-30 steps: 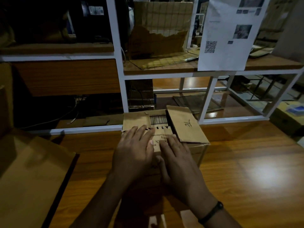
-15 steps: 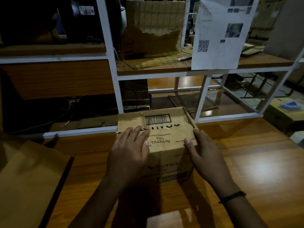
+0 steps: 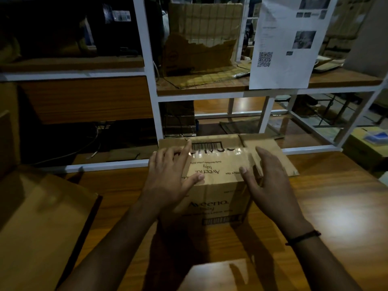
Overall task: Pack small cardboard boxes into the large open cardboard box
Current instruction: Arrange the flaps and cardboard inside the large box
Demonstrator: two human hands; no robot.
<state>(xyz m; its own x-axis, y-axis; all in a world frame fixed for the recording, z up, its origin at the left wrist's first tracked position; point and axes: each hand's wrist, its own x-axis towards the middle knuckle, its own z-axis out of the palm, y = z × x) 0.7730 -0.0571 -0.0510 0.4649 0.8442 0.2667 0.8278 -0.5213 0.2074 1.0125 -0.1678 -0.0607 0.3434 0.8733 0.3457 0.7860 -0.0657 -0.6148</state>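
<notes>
A brown printed cardboard box stands on the wooden table straight ahead of me. My left hand lies flat on its top left flaps, fingers spread, forefinger near the barcode. My right hand is at the box's right upper edge, fingers apart, next to a side flap that sticks out to the right. A large cardboard flap or box lies at my left.
A white metal shelf frame with wooden boards stands just behind the table. A printed sheet with a QR code hangs on it. Torn cardboard sits on the shelf. Another box stands far right. A pale box corner shows at the bottom.
Both hands pressed the top flaps a second ago. My right hand then slid to the box's right edge, and the right side flap has now swung outward again. The left hand stays on top.
</notes>
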